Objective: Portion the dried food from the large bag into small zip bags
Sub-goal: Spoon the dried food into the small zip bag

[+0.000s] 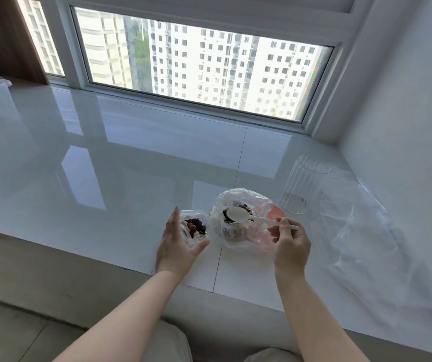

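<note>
On the glossy white windowsill counter, your left hand sits furthest left, cupped around the near side of the small clear plastic zip bag. Fingers are mostly straight and the thumb hooks under the front edge, so you're bracing it upright with its mouth open rather than clamping it. It already has a bit of dark and brown dried food inside.

Just to the right, pretty much touching it, is the large crumpled clear plastic bag with the rest of the dried stuff, plus something pinkish tucked in on its right side that I can't make out. The white plastic spoon has its bowl over that bag's opening and it looks empty to me. Your right hand pinches the handle end between thumb and curled fingers.

So I'd say you're mid-scoop, about to load up. Next move: dip the spoon in, lift a level spoonful, carry it left over the small bag and tip it, keeping that mouth held wide so nothing bounces onto the counter.

Further right stands a ribbed clear glass tumbler, and beyond it lie more flat clear plastic bags.
</note>
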